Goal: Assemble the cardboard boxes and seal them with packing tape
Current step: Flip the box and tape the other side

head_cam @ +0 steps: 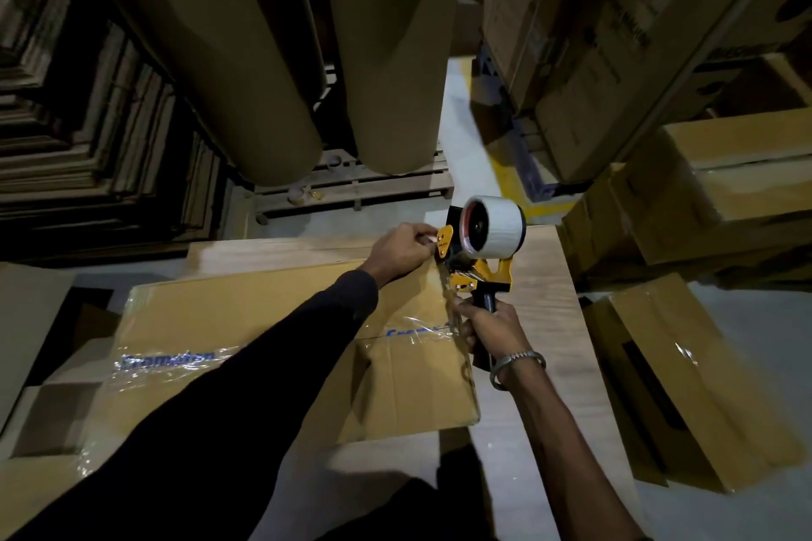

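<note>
Gripping the black handle of the tape dispenser (pixel 481 250), the right hand (pixel 492 327) holds it upright at the right end of the cardboard box (pixel 281 347), whose long axis runs left to right. Farther off, the left hand (pixel 402 250) pinches the loose tape end beside the roll, nearer the coming seam.

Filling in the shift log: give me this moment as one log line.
right hand: grips tape dispenser handle | left hand: pinches tape end at dispenser front | cardboard box: flaps closed, seam taped
</note>
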Available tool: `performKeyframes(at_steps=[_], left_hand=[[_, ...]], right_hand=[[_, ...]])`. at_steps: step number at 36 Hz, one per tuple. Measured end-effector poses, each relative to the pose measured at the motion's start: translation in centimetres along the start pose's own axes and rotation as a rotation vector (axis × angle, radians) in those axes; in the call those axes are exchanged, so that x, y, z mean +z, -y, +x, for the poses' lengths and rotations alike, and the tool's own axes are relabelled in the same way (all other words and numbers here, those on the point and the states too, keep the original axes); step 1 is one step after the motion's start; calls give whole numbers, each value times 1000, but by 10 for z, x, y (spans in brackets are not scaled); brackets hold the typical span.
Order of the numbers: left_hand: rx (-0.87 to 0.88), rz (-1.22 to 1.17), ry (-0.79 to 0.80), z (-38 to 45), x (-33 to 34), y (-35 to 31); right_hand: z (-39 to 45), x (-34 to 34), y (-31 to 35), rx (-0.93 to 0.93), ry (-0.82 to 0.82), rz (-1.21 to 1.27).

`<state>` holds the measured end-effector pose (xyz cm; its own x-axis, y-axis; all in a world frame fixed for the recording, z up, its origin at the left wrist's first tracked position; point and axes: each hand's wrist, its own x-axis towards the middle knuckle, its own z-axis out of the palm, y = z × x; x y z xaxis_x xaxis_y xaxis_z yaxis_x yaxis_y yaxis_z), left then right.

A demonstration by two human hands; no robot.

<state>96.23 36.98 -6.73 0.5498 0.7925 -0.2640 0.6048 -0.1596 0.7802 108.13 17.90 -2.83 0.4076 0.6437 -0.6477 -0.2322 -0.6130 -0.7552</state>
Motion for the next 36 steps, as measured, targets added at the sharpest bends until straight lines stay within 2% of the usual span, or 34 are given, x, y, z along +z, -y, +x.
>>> performKeyframes(at_steps=[2, 7, 10, 13, 15, 22, 27, 31, 33, 36], left_hand=[[-10, -105, -6, 1, -3, 1], [107, 43, -17, -6, -1, 4], [116, 96, 74, -4, -3, 9], [119, 51, 168, -2, -11, 16], [124, 34, 177, -3, -14, 14], [94, 68, 60, -2, -4, 7], [82, 93, 20, -3, -4, 4], [92, -81, -16, -7, -4, 11], [151, -32, -142, -12, 1, 11], [280, 217, -346, -24, 19, 5]], right_hand=[[-1, 0, 0, 6, 6, 17], [-5, 0, -1, -5, 17, 23], [-7, -1, -1, -7, 23, 42], [-7, -1, 0, -11, 16, 46], [-7, 0, 1, -9, 12, 51], [-12, -5, 3, -14, 29, -35], [-24, -21, -7, 79, 46, -75], [-35, -28, -17, 101, 48, -76], [-38, -25, -17, 99, 41, -76], [-37, -24, -13, 116, 48, -62]])
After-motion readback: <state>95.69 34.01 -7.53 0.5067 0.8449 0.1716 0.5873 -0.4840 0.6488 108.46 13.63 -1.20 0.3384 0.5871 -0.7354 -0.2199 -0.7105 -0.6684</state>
